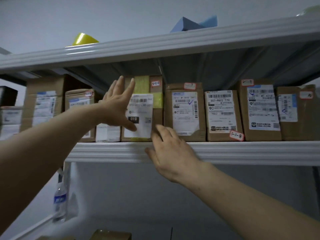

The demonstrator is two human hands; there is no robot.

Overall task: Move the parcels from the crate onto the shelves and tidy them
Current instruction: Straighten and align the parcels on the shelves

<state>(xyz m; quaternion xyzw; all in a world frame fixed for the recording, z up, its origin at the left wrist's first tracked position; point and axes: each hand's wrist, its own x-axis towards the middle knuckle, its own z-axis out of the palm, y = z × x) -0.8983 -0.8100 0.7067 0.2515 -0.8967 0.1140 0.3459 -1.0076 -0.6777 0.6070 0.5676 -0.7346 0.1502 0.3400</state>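
A left hand (117, 106) lies flat and wide open, fingers spread, on the front of a tall brown cardboard parcel with yellow tape and a white label (147, 108). The parcel stands upright on the white metal middle shelf (242, 151). The right hand (171, 153) is open too and holds nothing, its loosely bent fingertips at the parcel's lower right corner, above the shelf's front edge.

Four more labelled brown parcels stand side by side to the right: the first (183, 110), second (223, 116), third (259, 108) and fourth (297, 110). To the left I count three: a large brown box (43, 101), a lower brown box (79, 101) and a small white parcel (107, 132). Anything farther left is too blurred to count.

On the upper shelf (173, 44) sit one yellow tape roll (83, 39) and one blue folded object (190, 25). One clear plastic bottle with a blue label (59, 201) stands below.
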